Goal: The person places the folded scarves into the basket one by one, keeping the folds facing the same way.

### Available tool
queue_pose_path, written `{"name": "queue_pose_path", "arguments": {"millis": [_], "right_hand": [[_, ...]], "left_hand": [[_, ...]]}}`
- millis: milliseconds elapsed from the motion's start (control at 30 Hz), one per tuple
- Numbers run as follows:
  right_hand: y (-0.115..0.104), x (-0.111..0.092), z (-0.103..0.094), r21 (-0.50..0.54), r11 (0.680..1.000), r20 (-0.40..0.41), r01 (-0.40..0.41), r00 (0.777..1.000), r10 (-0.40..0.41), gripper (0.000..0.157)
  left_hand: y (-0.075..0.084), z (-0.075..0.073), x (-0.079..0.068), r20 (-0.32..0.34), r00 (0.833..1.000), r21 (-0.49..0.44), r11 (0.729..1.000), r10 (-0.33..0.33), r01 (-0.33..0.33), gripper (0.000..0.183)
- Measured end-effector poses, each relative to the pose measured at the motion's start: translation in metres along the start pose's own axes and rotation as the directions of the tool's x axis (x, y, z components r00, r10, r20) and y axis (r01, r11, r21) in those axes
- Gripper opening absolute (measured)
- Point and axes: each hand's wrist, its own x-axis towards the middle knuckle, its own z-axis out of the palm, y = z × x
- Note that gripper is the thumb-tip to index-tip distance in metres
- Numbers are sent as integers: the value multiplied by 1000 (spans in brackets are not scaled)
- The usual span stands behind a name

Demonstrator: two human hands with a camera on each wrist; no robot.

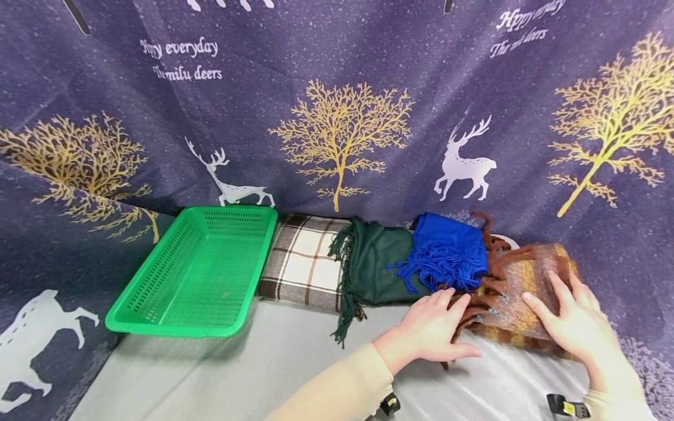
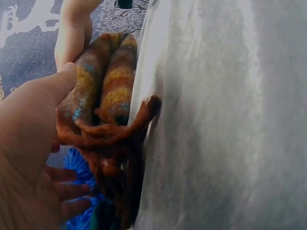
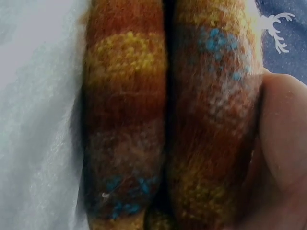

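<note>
Both uncurled, the right hand (image 1: 580,323) should smooth the striped scarf (image 1: 518,280) beneath, the left hand (image 1: 433,326) gather fringe (image 1: 494,285) alongside.

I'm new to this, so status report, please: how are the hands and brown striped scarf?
Right hand resting on brown striped scarf. Left hand by its fringe. Scarf folded. Blue scarf beside fringe, possibly in the way.
</note>
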Motion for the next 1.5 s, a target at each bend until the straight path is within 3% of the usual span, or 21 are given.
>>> {"name": "queue_pose_path", "arguments": {"millis": [267,567,867,1233,1500], "right_hand": [[9,1,-1,40,998,44,-41,998,39,90],[23,4,-2,77,996,79,-53,996,47,89],[35,10,-2,143,989,113,-47,993,31,92],[51,21,-10,179,977,253,-118,965,70,101],[51,22,-12,270,947,302,-175,949,90,101]], "left_hand": [[5,4,5,14,1000,-159,987,-24,26,105],[7,7,11,97,994,-242,967,-54,76,104],[10,13,19,95,991,-321,939,-96,122,102],[11,15,30,173,977,-432,882,-125,189,96],[12,19,37,157,979,-449,874,-127,185,95]]}}
